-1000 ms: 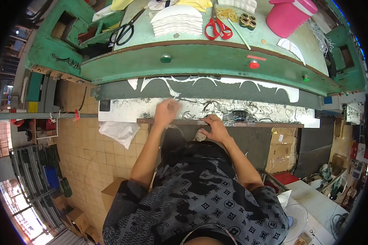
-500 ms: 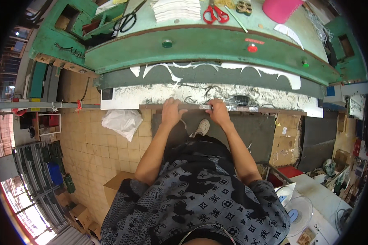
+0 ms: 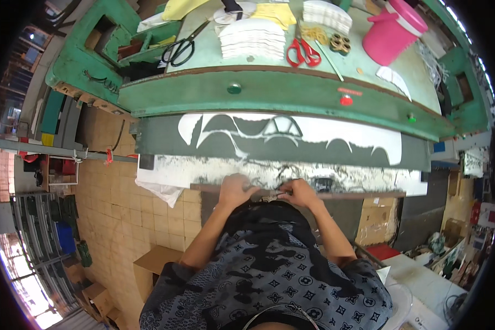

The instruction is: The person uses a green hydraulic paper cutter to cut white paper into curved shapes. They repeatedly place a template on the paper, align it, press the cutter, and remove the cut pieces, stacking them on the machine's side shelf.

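Observation:
Both my hands are at the front edge of a white, scuffed board [image 3: 363, 179], which has a brown bar [image 3: 341, 194] along that edge. My left hand [image 3: 236, 191] is closed over the bar, fingers on top. A short way to its right, my right hand [image 3: 300, 193] grips the same bar, slightly blurred. Beyond them on the board lies a dark grey pad [image 3: 165, 137]. On the pad rests a white sheet [image 3: 357, 135] with curved cutouts, and an arched cutting die or frame [image 3: 283, 126] lies at its middle.
A green machine beam [image 3: 291, 93] with buttons crosses above the pad. On the table behind are black scissors [image 3: 179, 50], red-handled scissors [image 3: 303, 52], stacked white pieces [image 3: 252, 39] and a pink jug [image 3: 393, 36]. A white bag [image 3: 160, 192] and a cardboard box [image 3: 151, 265] are on the floor.
My hands have drawn the board, pad and white sheet toward my body, so more of the sheet shows in front of the beam. The view has also shifted, showing more of the table.

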The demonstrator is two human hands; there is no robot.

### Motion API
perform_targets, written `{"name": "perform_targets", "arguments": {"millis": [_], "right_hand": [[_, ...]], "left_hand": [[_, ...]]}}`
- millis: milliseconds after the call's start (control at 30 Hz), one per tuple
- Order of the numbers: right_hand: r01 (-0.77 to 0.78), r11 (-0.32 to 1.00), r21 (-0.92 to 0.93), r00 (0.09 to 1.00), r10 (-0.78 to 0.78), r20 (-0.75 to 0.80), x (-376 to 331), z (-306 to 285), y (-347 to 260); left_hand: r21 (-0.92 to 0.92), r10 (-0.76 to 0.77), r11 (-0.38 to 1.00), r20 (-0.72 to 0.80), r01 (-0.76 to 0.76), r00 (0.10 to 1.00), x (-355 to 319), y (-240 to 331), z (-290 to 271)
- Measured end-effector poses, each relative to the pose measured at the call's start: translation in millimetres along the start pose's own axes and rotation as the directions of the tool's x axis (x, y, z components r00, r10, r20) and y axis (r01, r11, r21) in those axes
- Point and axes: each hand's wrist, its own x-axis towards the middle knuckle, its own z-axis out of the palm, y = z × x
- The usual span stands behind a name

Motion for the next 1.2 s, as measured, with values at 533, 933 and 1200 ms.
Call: {"name": "perform_targets", "arguments": {"millis": [533, 933, 1200], "right_hand": [[0.312, 0.940, -0.134, 0.675, -0.319, -0.665, 99, -49, 41], [0.443, 0.895, -0.047, 0.865, -0.441, -0.239, 17, -102, -29], [-0.056, 0.562, 0.825, 0.995, 0.095, 0.003, -3, 4, 0]], "left_hand": [[0.276, 0.079, 0.960, -0.086, -0.052, 0.993, 123, 10, 85], [-0.822, 0.336, 0.008, 0.538, 0.569, 0.773, 67, 45, 20], [-0.753, 0.252, 0.643, 0.382, 0.141, 0.889, 40, 71, 1]]}}
